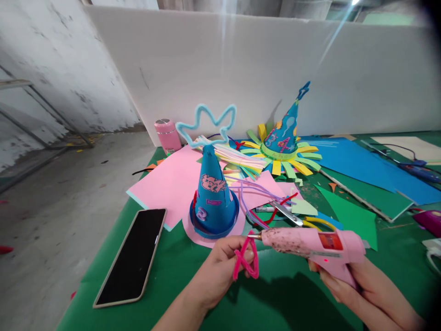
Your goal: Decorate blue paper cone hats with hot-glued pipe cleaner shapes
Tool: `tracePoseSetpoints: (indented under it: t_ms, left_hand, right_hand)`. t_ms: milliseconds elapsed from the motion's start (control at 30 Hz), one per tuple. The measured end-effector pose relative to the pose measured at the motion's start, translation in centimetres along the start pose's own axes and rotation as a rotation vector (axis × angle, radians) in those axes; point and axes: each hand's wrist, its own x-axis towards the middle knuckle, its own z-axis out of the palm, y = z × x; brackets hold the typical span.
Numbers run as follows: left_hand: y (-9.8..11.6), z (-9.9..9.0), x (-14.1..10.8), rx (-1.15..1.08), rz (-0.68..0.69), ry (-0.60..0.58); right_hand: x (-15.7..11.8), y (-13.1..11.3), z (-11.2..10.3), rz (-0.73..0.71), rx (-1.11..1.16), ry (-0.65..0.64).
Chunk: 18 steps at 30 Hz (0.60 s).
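the left hand (220, 264) pinches a pink stem (255, 273) above the counter (172, 266), in front of the nearer hat (215, 200). the right hand (365, 280) grips the glue gun (292, 241), its nozzle (255, 236) at the stem's top. with fingers (234, 243) this close, a slip could burn skin; a heavy squeeze could send glue dripping; a loose pinch could twist the stem.

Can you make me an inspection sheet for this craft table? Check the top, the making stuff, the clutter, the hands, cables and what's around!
Surface: green table, crowded towards the back.
Job's things: pink glue gun, nozzle at the bent pink pipe cleaner; blue cone hat upright.
Clutter: phone, pink paper, scissors.
Hands: left hand holds the pipe cleaner; right hand grips the glue gun.
Cables: dark cable far right; on the glue gun, nothing seen.
Surroundings: white panel behind; grey floor left.
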Motion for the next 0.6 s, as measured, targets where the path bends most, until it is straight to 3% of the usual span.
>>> tracePoseSetpoints:
  t_ms: [367, 600]
  left_hand:
    - [-0.1, -0.1, 0.1, -0.073, -0.017, 0.010]
    - [0.0, -0.2, 0.1, -0.071, -0.001, -0.002]
  right_hand:
    - [0.1, -1.5, -0.2, -0.034, -0.047, -0.072]
    - [0.1, -1.4, -0.3, -0.001, -0.051, -0.054]
